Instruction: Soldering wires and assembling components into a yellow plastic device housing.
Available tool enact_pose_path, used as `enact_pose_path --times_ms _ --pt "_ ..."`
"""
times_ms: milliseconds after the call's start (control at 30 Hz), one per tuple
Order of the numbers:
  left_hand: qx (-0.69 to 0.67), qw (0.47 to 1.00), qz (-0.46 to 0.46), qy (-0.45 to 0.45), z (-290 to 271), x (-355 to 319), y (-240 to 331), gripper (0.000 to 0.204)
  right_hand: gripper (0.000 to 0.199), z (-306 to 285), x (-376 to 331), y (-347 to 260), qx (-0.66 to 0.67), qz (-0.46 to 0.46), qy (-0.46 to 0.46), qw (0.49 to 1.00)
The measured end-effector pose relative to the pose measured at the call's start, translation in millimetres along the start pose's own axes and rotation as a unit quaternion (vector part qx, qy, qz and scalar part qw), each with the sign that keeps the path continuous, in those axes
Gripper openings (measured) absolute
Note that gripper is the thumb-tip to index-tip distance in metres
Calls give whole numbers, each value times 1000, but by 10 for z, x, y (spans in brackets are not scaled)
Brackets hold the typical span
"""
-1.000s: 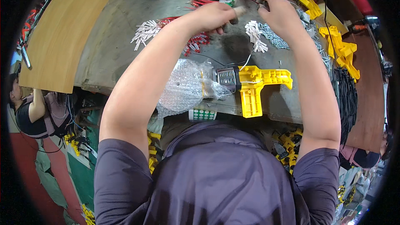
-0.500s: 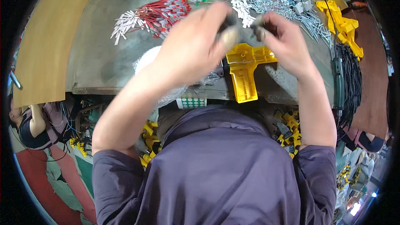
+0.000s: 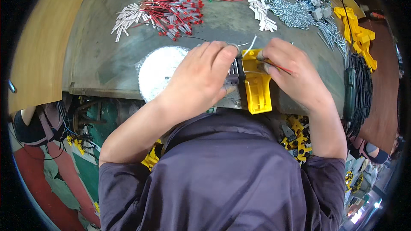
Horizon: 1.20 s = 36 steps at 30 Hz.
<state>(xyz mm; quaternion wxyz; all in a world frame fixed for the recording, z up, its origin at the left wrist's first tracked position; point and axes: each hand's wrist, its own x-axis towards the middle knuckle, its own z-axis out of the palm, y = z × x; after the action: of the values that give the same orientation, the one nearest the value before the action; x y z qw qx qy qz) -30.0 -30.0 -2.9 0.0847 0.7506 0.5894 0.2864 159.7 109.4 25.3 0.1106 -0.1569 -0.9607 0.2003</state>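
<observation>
A yellow plastic housing with a dark grey block at its left side lies at the near edge of the grey table. My left hand rests over the grey block and grips it, fingers curled at the housing's top corner. My right hand presses on the housing's right side and pinches a thin red wire between its fingers. A white wire end sticks up between the two hands.
A clear bag of white parts lies left of my left hand. Red wire bundles with white ends lie farther back, silver terminals and yellow housings at the right. Black cables hang over the right edge.
Both hands came down from the far part of the table to the yellow housing at the near edge. My left hand now covers the grey block; my right sits on the housing.
</observation>
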Motion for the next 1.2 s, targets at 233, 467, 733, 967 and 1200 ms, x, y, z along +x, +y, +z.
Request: enact_pose_path --times_ms 233,467,733,967,1200 --pt "-30 999 23 -3 -23 -54 -31 76 14 -106 137 -34 -9 -62 -111 992" --pt "-57 998 14 6 30 -82 -72 72 16 -353 672 178 143 -10 -241 960" --pt "-30 998 42 38 7 -66 -69 67 23 502 1740 -232 -60 -56 -23 996" --pt "-57 998 23 18 23 -97 -51 72 32 186 1502 76 -192 -46 -38 980" --pt "-49 999 13 5 22 -109 -35 73 18 -71 172 208 318 176 140 921"
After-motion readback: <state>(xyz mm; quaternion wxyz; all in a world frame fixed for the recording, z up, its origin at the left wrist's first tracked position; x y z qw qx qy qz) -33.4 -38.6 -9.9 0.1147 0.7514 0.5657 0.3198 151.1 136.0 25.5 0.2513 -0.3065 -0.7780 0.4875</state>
